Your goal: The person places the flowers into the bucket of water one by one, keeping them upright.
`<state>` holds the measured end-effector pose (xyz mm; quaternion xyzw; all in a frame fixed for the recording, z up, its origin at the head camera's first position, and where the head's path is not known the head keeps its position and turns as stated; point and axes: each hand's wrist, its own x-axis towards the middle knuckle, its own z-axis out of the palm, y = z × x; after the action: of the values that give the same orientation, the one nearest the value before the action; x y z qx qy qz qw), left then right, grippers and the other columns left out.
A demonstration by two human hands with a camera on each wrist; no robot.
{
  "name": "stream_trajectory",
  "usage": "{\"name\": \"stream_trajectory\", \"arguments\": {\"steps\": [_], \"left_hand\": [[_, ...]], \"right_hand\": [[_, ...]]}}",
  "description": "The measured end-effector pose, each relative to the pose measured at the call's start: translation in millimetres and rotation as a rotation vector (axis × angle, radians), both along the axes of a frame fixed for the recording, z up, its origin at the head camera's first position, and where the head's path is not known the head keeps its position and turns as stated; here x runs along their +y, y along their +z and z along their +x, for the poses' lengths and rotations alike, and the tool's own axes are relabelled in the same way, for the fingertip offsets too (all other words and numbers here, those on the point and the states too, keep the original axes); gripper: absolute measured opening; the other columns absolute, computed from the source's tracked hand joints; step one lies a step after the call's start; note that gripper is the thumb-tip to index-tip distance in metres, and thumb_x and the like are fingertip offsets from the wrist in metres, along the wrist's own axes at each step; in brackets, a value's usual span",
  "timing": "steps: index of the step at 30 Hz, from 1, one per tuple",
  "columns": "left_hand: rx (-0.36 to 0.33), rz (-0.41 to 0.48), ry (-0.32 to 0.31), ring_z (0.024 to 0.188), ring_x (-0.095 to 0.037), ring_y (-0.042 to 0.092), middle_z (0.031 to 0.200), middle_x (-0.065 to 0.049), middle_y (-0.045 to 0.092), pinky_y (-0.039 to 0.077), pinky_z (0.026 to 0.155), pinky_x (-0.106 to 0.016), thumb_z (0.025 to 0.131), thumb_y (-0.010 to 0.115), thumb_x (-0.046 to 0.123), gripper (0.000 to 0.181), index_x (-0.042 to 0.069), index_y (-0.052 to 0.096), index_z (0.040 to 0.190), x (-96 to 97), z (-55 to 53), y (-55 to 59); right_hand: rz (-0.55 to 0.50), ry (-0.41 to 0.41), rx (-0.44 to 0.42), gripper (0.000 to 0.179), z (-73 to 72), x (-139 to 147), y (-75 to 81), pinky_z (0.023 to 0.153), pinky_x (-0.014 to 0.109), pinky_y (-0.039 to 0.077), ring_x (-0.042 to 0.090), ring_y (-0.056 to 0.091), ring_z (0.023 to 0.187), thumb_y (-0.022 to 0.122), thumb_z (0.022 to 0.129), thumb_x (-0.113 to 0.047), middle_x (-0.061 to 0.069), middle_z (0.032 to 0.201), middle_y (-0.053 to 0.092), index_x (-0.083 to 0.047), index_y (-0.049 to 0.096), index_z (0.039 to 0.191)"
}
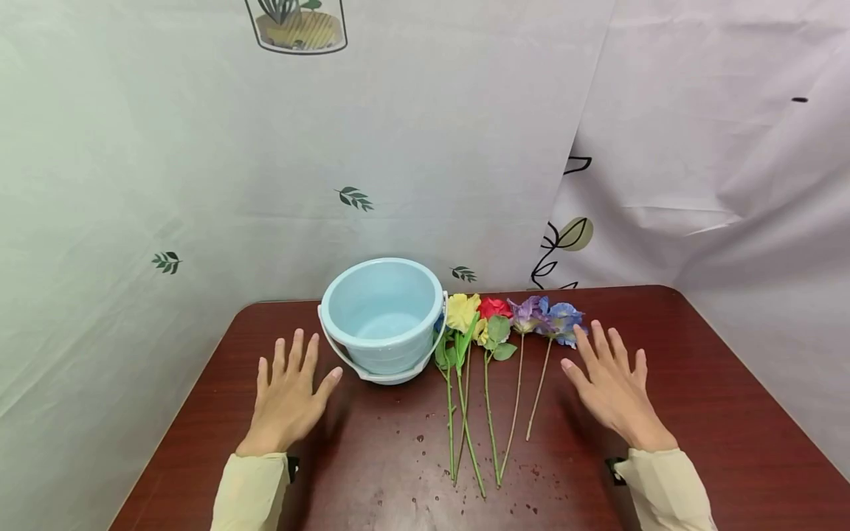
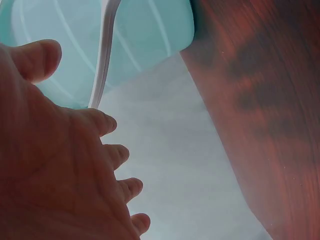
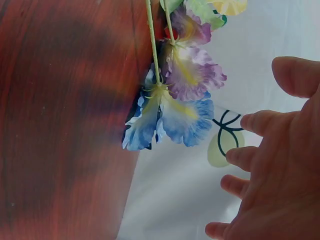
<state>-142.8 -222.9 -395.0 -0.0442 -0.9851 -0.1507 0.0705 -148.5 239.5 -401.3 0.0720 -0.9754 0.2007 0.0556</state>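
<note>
A light blue bucket (image 1: 392, 354) stands upright at the back of the table, its pale handle (image 2: 102, 55) hanging down. Just left of it my left hand (image 1: 287, 394) hovers palm down, fingers spread, holding nothing. To the bucket's right lie several artificial flowers on long stems: a yellow one (image 1: 462, 313), a red one (image 1: 494, 308), a purple one (image 1: 527, 314) and a blue one (image 1: 561, 321). My right hand (image 1: 615, 387) is spread palm down beside the blue flower, apart from it and holding nothing. In the right wrist view the blue petals (image 3: 185, 120) show beyond the fingertips.
The dark red wooden table (image 1: 372, 472) has small drops or specks near the stem ends. A white cloth (image 1: 432, 133) with printed leaves hangs behind the table's back edge and along both sides.
</note>
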Motion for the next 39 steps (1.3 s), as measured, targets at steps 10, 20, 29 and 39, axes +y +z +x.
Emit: {"name": "stream_trajectory", "arguments": {"steps": [10, 20, 29, 39], "left_hand": [[0.027, 0.018, 0.018, 0.144, -0.042, -0.006, 0.16, -0.019, 0.003, -0.01, 0.115, -0.061, 0.099, 0.032, 0.058, 0.078, 0.007, 0.013, 0.155, -1.5, -1.9, 2.3], [0.079, 0.09, 0.043, 0.142, -0.046, 0.008, 0.159, -0.02, 0.008, 0.003, 0.115, -0.063, 0.1, 0.031, 0.057, 0.077, 0.007, 0.01, 0.155, -0.6, -4.6, 6.0], [0.103, 0.156, 0.054, 0.141, -0.044, 0.017, 0.16, -0.017, 0.009, 0.014, 0.114, -0.062, 0.1, 0.033, 0.056, 0.078, 0.008, 0.007, 0.155, 5.1, -8.2, 11.4], [0.118, 0.209, 0.083, 0.141, -0.04, 0.02, 0.161, -0.01, 0.009, 0.026, 0.107, -0.067, 0.098, 0.033, 0.059, 0.078, 0.013, 0.006, 0.156, 11.8, -12.7, 15.2]], "right_hand": [[-0.011, 0.004, 0.013, 0.068, -3.9, 1.2, 5.4, 0.107, 0.069, -0.016, 0.042, -0.01, 0.143, 0.032, 0.103, -0.047, 0.022, 0.159, -0.001, -0.007, 0.012, 0.155], [-0.029, -0.009, 0.0, 0.066, -13.0, -0.3, 13.5, 0.106, 0.075, 0.005, 0.049, -0.003, 0.141, 0.032, 0.104, -0.041, 0.025, 0.158, -0.001, -0.005, 0.009, 0.154], [-0.082, -0.012, -0.09, 0.067, -21.0, -4.5, 21.8, 0.103, 0.078, 0.012, 0.05, 0.0, 0.141, 0.025, 0.104, -0.047, 0.018, 0.159, -0.012, -0.013, -0.001, 0.155], [-0.119, -0.003, -0.112, 0.067, -28.9, -7.2, 24.4, 0.105, 0.075, 0.014, 0.05, 0.004, 0.14, 0.028, 0.104, -0.044, 0.017, 0.159, -0.013, -0.014, -0.003, 0.155]]}}
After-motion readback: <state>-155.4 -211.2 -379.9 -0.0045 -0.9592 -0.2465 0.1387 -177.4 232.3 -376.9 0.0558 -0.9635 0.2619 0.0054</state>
